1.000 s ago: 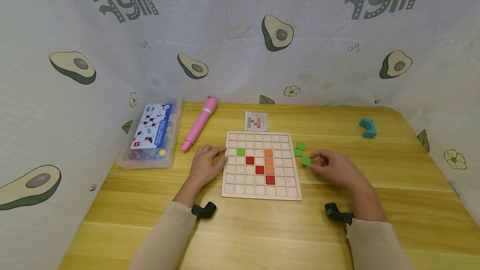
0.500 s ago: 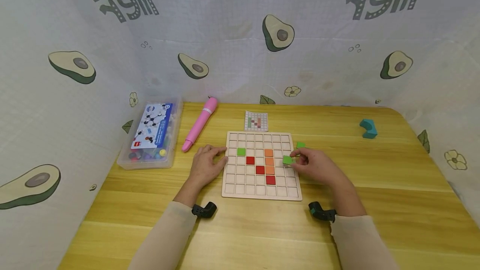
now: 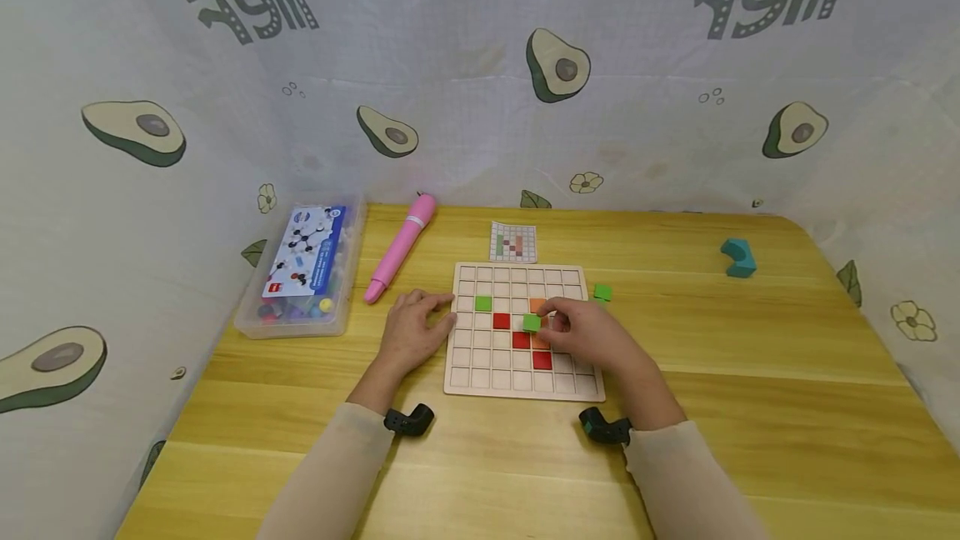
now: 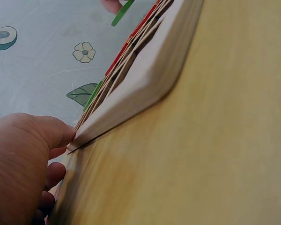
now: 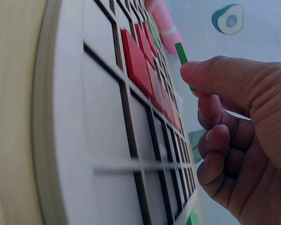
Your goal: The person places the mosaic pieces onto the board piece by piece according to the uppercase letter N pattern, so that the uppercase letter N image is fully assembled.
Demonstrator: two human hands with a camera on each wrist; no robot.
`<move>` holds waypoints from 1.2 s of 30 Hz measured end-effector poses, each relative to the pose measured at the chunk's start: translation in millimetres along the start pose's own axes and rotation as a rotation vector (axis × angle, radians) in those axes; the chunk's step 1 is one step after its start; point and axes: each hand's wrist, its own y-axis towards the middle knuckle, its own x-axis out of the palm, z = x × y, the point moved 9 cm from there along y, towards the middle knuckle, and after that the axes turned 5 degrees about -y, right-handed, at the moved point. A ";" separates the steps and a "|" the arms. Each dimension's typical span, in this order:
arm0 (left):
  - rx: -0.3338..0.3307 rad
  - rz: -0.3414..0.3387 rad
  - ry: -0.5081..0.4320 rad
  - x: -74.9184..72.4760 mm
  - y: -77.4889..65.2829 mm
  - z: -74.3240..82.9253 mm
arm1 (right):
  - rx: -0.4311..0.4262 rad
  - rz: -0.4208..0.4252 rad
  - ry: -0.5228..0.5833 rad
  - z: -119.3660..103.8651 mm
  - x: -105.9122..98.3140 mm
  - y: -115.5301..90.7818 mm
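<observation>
My right hand [image 3: 588,332] pinches a green square tile [image 3: 532,322] between thumb and fingers, above the middle of the wooden grid board [image 3: 480,377]. In the right wrist view the tile [image 5: 181,54] is edge-on and raised off the board. My left hand [image 3: 412,327] rests on the table with its thumb and index finger touching the board's left edge; the left wrist view shows the thumb [image 4: 61,133] at the rim. A green tile [image 3: 483,303], several red tiles [image 3: 501,321] and orange tiles [image 3: 537,305] sit in the cells, the orange ones partly covered by my right hand.
Behind the board lies a small printed pattern card [image 3: 513,242]. Another green tile [image 3: 602,292] lies right of the board. Left are a pink marker-shaped stick [image 3: 401,248] and a clear plastic box [image 3: 300,273]; a teal arch block [image 3: 738,257] is far right.
My right hand has carried the green tile leftward, from the table beside the board to over its middle. My left hand has stayed at the board's edge.
</observation>
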 end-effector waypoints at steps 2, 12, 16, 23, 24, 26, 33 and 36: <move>-0.003 0.001 0.001 0.1 0.0 -0.3 | -0.021 0.006 -0.010 -7.2 2.5 2.8; 0.002 0.008 0.006 -0.4 0.6 -0.1 | -0.040 -0.014 -0.048 -32.7 18.5 16.4; 0.002 0.006 0.001 -1.2 0.7 0.6 | -0.038 -0.015 -0.064 -42.6 22.5 20.8; 0.006 0.001 -0.004 -1.0 1.2 0.9 | -0.039 0.002 -0.117 -52.8 28.9 29.0; 0.008 0.003 -0.003 -1.0 1.2 1.1 | -0.033 0.003 -0.120 -53.4 29.7 30.1; 0.011 0.005 -0.003 -1.2 1.1 1.9 | -0.026 0.007 -0.134 -55.3 30.4 31.6; 0.005 0.002 -0.006 -1.2 1.5 1.6 | -0.013 0.027 -0.150 -60.3 30.3 34.9; 0.002 -0.002 -0.002 -0.7 1.6 1.3 | -0.011 0.031 -0.162 -61.4 30.4 36.5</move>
